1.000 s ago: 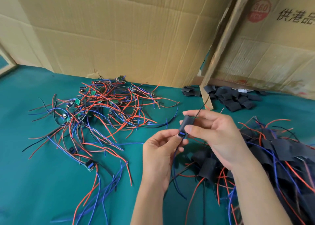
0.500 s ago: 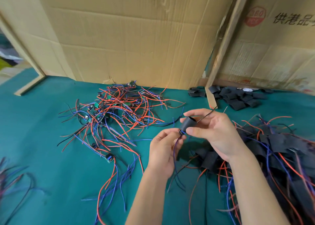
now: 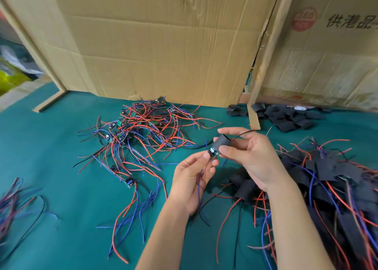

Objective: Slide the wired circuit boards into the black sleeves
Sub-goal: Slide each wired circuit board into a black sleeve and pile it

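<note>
Above table: left hand [image 3: 191, 179] pinches board [image 3: 211, 152]; right hand [image 3: 248, 157] — sleeve [image 3: 222, 141]

A black sleeve [image 3: 222, 143] is pinched between the thumb and fingers of the right hand [image 3: 250, 157], with a thin black wire [image 3: 243, 134] emerging from its far end. A small circuit board [image 3: 211, 152] is held at the sleeve's near opening by the fingertips of the left hand [image 3: 192, 177], its blue and red leads hanging below. Unsleeved wired boards [image 3: 139, 134] are heaped on the green table [image 3: 61, 188] at left, sleeved units [image 3: 327, 177] at right, and empty sleeves [image 3: 286, 117] lie against the cardboard wall [image 3: 163, 44].
</note>
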